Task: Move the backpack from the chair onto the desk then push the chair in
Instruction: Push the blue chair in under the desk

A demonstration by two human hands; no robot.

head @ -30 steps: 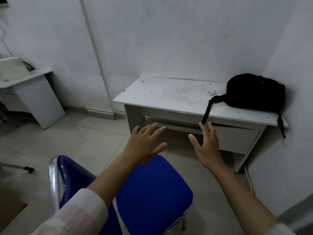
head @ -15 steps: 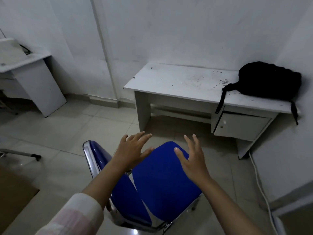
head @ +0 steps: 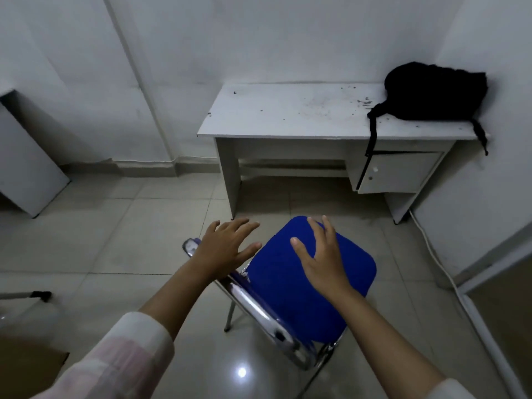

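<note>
The black backpack (head: 434,93) lies on the right end of the white desk (head: 288,113), against the corner wall, with straps hanging over the front edge. A blue-seated chair with a chrome frame (head: 305,272) stands on the tiled floor in front of the desk, apart from it. My left hand (head: 227,246) hovers with fingers spread over the chair's backrest at the left. My right hand (head: 322,254) is spread open above the blue seat. Neither hand holds anything.
The desk has a small cabinet door (head: 400,171) under its right side and an open knee space on the left. A second white desk (head: 26,168) stands at far left. A white cable (head: 431,249) runs along the right wall. A chair leg (head: 34,295) shows at left.
The view has pulled back and tilted down, so the desk looks farther away and the chair shows more fully. Both hands have lowered toward the chair, still spread and empty.
</note>
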